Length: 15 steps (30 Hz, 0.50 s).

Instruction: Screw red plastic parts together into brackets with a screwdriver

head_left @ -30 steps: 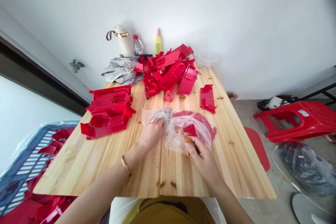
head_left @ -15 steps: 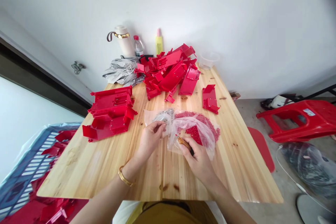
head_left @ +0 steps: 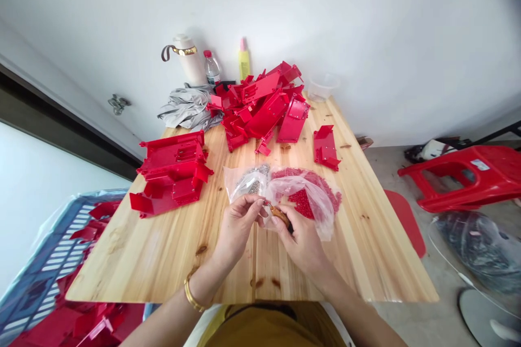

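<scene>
Two hands are in view, one left hand point(head_left: 241, 222) and one right hand point(head_left: 300, 233), with one screwdriver point(head_left: 281, 217). Two clear bags lie on the one worktop point(head_left: 358, 260): one bag point(head_left: 233, 178) of metal bits point(head_left: 254, 186) and one bag point(head_left: 323, 229) of red beads point(head_left: 302, 203), both contents too many to count. Red plastic trays number one alone at the right point(head_left: 326, 147), at least two at the left point(head_left: 171, 173), and an uncountable heap point(head_left: 266, 111) behind. There are also one flask point(head_left: 191, 65), two bottles point(head_left: 244, 65), one grey cloth point(head_left: 189, 108), one clear tub point(head_left: 323, 88), one blue basket point(head_left: 30, 287) and one red stool point(head_left: 480, 176).
</scene>
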Each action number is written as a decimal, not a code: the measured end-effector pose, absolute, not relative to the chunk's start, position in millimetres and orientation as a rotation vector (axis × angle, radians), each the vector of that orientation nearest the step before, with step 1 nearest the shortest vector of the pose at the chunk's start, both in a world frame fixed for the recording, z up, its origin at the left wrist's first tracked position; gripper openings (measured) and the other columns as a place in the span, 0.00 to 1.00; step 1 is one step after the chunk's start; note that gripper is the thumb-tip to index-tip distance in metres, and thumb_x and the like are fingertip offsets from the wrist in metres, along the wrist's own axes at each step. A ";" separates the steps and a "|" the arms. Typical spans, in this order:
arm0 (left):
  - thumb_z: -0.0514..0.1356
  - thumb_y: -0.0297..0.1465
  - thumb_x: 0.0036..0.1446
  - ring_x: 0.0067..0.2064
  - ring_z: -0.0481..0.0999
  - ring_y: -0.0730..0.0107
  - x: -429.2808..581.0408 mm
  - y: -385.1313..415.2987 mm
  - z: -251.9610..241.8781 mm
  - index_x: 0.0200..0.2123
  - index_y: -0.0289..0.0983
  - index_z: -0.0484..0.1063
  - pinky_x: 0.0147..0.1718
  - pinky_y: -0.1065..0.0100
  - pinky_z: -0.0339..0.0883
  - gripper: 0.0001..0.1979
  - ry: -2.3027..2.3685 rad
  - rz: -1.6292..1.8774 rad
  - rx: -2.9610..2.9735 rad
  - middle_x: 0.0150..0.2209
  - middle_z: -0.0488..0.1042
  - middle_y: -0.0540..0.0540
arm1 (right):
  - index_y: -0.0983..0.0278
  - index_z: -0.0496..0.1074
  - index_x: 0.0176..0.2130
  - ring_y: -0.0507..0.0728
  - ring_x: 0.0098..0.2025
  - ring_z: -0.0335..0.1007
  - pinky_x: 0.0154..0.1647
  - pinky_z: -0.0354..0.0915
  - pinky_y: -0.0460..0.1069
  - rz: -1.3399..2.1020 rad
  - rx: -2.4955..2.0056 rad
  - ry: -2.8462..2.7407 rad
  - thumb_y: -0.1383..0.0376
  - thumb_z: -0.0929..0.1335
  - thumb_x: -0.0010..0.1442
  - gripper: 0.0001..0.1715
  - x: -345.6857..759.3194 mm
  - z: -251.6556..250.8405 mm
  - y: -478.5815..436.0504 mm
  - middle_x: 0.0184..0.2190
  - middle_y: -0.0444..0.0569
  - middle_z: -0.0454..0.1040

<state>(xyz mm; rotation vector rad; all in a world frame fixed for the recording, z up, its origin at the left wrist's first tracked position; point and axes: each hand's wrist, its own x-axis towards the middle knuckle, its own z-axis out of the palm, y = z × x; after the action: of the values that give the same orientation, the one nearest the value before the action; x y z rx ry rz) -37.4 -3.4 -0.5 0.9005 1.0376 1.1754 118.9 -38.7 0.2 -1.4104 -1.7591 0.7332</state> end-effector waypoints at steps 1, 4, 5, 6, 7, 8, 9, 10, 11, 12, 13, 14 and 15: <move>0.67 0.39 0.55 0.27 0.72 0.73 -37.6 -4.1 -1.5 0.34 0.35 0.77 0.25 0.73 0.68 0.12 1.041 1.185 0.918 0.26 0.75 0.47 | 0.61 0.72 0.48 0.59 0.42 0.78 0.42 0.71 0.51 0.726 -1.402 -1.758 0.64 0.63 0.68 0.11 119.1 0.2 -39.8 0.42 0.52 0.81; 0.69 0.37 0.54 0.28 0.71 0.73 -39.3 -5.1 -4.0 0.32 0.36 0.77 0.24 0.74 0.67 0.10 0.989 1.149 0.904 0.28 0.75 0.48 | 0.61 0.72 0.49 0.59 0.43 0.78 0.44 0.71 0.52 0.696 -1.348 -1.771 0.65 0.63 0.69 0.12 121.7 -0.1 -41.8 0.43 0.52 0.80; 0.69 0.36 0.54 0.28 0.71 0.73 -40.2 -5.0 -3.7 0.32 0.36 0.76 0.24 0.74 0.66 0.10 0.957 1.111 0.888 0.28 0.75 0.48 | 0.61 0.72 0.49 0.59 0.43 0.78 0.44 0.71 0.51 0.694 -1.319 -1.770 0.65 0.63 0.68 0.12 123.6 -0.4 -42.0 0.43 0.52 0.80; 0.69 0.36 0.53 0.29 0.71 0.73 -40.9 -4.2 -2.1 0.32 0.36 0.76 0.24 0.74 0.66 0.10 0.926 1.069 0.881 0.29 0.75 0.47 | 0.61 0.72 0.49 0.59 0.43 0.78 0.44 0.71 0.51 0.705 -1.289 -1.760 0.65 0.63 0.68 0.12 126.0 -0.7 -42.2 0.43 0.52 0.80; 0.69 0.36 0.53 0.29 0.71 0.73 -41.1 -2.6 1.1 0.33 0.36 0.77 0.25 0.74 0.67 0.09 0.900 1.032 0.894 0.31 0.75 0.47 | 0.61 0.72 0.49 0.59 0.44 0.78 0.44 0.72 0.51 0.726 -1.262 -1.740 0.64 0.64 0.68 0.12 128.9 -1.0 -42.5 0.43 0.52 0.81; 0.69 0.36 0.54 0.30 0.72 0.73 -40.5 0.4 5.9 0.35 0.36 0.77 0.26 0.73 0.67 0.10 0.885 1.003 0.936 0.33 0.76 0.46 | 0.61 0.72 0.50 0.59 0.45 0.78 0.45 0.72 0.51 0.749 -1.245 -1.709 0.64 0.64 0.68 0.12 132.5 -1.2 -42.8 0.44 0.52 0.80; 0.68 0.36 0.54 0.32 0.73 0.71 -38.4 5.2 12.3 0.38 0.37 0.77 0.28 0.72 0.68 0.11 0.882 0.986 1.015 0.35 0.77 0.45 | 0.61 0.72 0.51 0.59 0.47 0.78 0.46 0.72 0.52 0.766 -1.242 -1.667 0.64 0.64 0.68 0.13 136.5 -1.3 -43.5 0.46 0.52 0.80; 0.68 0.36 0.54 0.34 0.74 0.70 -34.5 12.2 19.8 0.41 0.37 0.77 0.30 0.71 0.69 0.12 0.894 0.980 1.129 0.37 0.78 0.44 | 0.60 0.72 0.52 0.60 0.48 0.78 0.47 0.72 0.52 0.771 -1.250 -1.621 0.63 0.64 0.68 0.14 141.1 -1.2 -44.5 0.48 0.52 0.80; 0.67 0.36 0.55 0.35 0.75 0.68 -28.2 21.9 27.9 0.43 0.38 0.77 0.32 0.70 0.69 0.13 0.920 0.983 1.271 0.38 0.78 0.44 | 0.59 0.72 0.53 0.60 0.49 0.77 0.48 0.72 0.52 0.764 -1.271 -1.571 0.63 0.64 0.68 0.15 146.1 -0.9 -45.8 0.48 0.51 0.80; 0.66 0.35 0.56 0.37 0.76 0.67 -19.1 34.2 35.7 0.43 0.38 0.77 0.34 0.69 0.70 0.12 0.958 0.984 1.428 0.39 0.79 0.44 | 0.59 0.72 0.53 0.60 0.48 0.78 0.47 0.73 0.52 0.750 -1.296 -1.524 0.63 0.64 0.68 0.15 151.4 -0.3 -47.6 0.47 0.51 0.80; 0.65 0.34 0.57 0.37 0.76 0.67 -6.9 48.9 42.6 0.43 0.38 0.77 0.36 0.69 0.69 0.11 1.006 0.971 1.585 0.39 0.79 0.44 | 0.59 0.72 0.52 0.59 0.45 0.78 0.45 0.73 0.51 0.734 -1.322 -1.481 0.62 0.64 0.68 0.15 157.0 0.6 -49.8 0.45 0.50 0.81; 0.63 0.33 0.58 0.38 0.77 0.66 8.2 65.6 47.9 0.43 0.38 0.77 0.38 0.68 0.69 0.10 1.069 0.942 1.731 0.39 0.79 0.44 | 0.59 0.73 0.51 0.58 0.41 0.79 0.41 0.74 0.50 0.723 -1.349 -1.442 0.62 0.64 0.67 0.14 162.7 1.7 -52.3 0.41 0.49 0.81; 0.62 0.32 0.60 0.38 0.77 0.66 25.9 83.3 51.1 0.43 0.38 0.76 0.39 0.68 0.69 0.09 1.130 0.885 1.847 0.39 0.79 0.44 | 0.60 0.73 0.50 0.58 0.37 0.79 0.38 0.73 0.49 0.715 -1.376 -1.409 0.61 0.64 0.67 0.14 168.3 2.9 -55.0 0.38 0.48 0.81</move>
<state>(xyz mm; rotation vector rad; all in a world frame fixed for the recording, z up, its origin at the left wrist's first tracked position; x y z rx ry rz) 25.9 83.3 51.1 1.8474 1.1297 0.8850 168.3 -55.0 2.9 -1.3755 -1.4088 0.7148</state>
